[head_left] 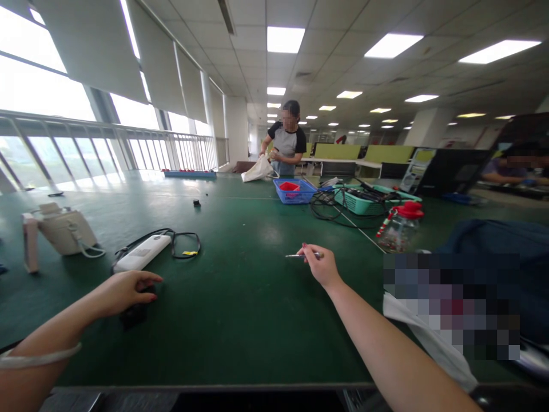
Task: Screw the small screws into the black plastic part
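My right hand (pixel 319 264) is closed in a pinch around a thin screwdriver (pixel 295 256), its metal shaft pointing left and its handle end showing behind the fingers. It is held above the green table. At the lower left, my left hand (pixel 128 290) curves over a small black object (pixel 134 316), parts of which show between thumb and fingers and below the palm. Its exact kind is hard to make out. Just beyond that hand lies a white power strip (pixel 143 253) with a black cord (pixel 175 240) bearing a yellow tag.
A beige bag (pixel 68 232) stands at the left. Farther back are a small black piece (pixel 197 203), a blue basket (pixel 295 193) and a green basket (pixel 364 200) with cables. A red-lidded jar (pixel 401 229) and dark blue fabric (pixel 493 240) sit right. Across the table, a person (pixel 286 140) handles a white bag.
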{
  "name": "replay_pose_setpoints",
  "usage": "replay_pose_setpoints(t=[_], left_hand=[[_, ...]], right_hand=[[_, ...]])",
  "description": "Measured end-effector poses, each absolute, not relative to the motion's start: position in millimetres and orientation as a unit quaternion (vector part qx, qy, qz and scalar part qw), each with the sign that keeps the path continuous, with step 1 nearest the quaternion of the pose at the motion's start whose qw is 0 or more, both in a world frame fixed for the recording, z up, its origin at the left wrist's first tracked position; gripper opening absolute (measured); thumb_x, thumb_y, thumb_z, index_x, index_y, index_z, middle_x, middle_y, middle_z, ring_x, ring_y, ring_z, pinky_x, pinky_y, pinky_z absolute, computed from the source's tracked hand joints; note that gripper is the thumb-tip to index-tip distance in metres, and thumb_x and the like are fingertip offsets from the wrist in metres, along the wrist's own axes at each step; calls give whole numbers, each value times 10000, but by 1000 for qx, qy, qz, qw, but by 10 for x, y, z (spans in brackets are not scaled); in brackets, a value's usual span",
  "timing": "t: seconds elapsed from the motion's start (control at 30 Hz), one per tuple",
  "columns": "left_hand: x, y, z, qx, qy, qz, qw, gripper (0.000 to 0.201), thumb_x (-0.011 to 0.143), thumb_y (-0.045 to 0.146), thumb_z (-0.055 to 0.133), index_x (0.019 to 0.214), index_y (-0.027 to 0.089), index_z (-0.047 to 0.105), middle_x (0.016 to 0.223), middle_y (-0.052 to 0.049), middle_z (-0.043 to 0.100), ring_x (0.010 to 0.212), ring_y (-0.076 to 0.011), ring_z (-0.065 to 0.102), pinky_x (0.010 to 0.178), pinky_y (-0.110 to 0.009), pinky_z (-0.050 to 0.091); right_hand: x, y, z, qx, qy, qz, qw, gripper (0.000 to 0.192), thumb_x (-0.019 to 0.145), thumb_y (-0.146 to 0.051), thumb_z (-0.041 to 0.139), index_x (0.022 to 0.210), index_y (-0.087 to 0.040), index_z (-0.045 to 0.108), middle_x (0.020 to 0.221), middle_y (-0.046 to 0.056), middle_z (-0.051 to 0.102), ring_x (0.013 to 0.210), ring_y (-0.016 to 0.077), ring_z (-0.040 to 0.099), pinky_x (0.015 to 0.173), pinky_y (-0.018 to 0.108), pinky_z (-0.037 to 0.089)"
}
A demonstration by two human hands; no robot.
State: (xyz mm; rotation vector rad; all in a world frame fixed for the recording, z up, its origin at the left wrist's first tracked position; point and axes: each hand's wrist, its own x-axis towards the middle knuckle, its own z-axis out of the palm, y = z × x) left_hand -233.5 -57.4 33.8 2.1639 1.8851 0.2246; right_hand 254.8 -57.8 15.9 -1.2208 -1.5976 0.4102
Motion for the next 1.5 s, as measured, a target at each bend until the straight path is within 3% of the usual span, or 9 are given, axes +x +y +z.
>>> replay_pose_setpoints(t=[0.13, 0.33, 0.47, 0.77, 1.0, 1.23, 1.5], left_hand=[[-2375, -548, 326, 756, 632, 115, 125, 483, 755, 384, 578, 1194, 190, 622, 1088, -51, 738, 1043, -227, 666, 877, -272, 483], [-2499, -743, 337, 731, 657, 181, 12, 518, 853, 492, 416, 1291, 232, 512, 1220, -52, 674, 1088, -230, 646, 933, -325, 485], [-2541, -993, 224, 752, 632, 184, -31, 500, 873, 526, 372, 1274, 276, 532, 1285, -31, 632, 1179, -242, 590, 1019, -377, 444], [-2321, -1186, -89, 770, 609, 189, 0, 467, 817, 511, 432, 1163, 276, 638, 1214, -33, 674, 1130, -256, 617, 1043, -388, 443], [-2308, -1194, -44, 729, 659, 184, 26, 486, 845, 488, 408, 1302, 352, 506, 1271, -1, 653, 1171, -254, 597, 1057, -380, 420], [-2388, -1131, -87, 722, 667, 178, 52, 510, 840, 501, 391, 1333, 395, 467, 1241, 40, 673, 1140, -235, 628, 1029, -354, 439], [-2458, -1165, -115, 699, 689, 185, 58, 461, 727, 537, 466, 1144, 431, 630, 1142, 75, 723, 1071, -267, 666, 958, -370, 494]], right_hand=[[2541, -576, 168, -512, -666, 168, 516, 431, 921, -473, 486, 695, -181, 708, 553, 5, 561, 511, 142, 496, 509, 267, 355], [2553, -581, 188, -513, -657, 159, 528, 437, 922, -483, 485, 693, -180, 702, 548, 1, 542, 509, 140, 489, 514, 270, 354], [2556, -586, 190, -512, -659, 169, 524, 466, 911, -533, 482, 692, -183, 696, 549, 4, 545, 496, 142, 483, 491, 270, 358], [2550, -573, 172, -508, -670, 168, 515, 481, 918, -550, 469, 698, -184, 691, 551, 4, 543, 494, 141, 480, 487, 267, 365], [2552, -576, 172, -501, -678, 167, 512, 496, 923, -567, 449, 687, -194, 675, 550, 7, 546, 493, 139, 488, 474, 265, 375], [2543, -579, 182, -500, -681, 155, 512, 480, 926, -540, 454, 683, -194, 682, 539, 6, 545, 492, 142, 485, 496, 272, 387], [2523, -605, 223, -505, -683, 144, 507, 445, 924, -475, 472, 676, -187, 703, 530, 2, 543, 495, 143, 481, 508, 270, 365]])
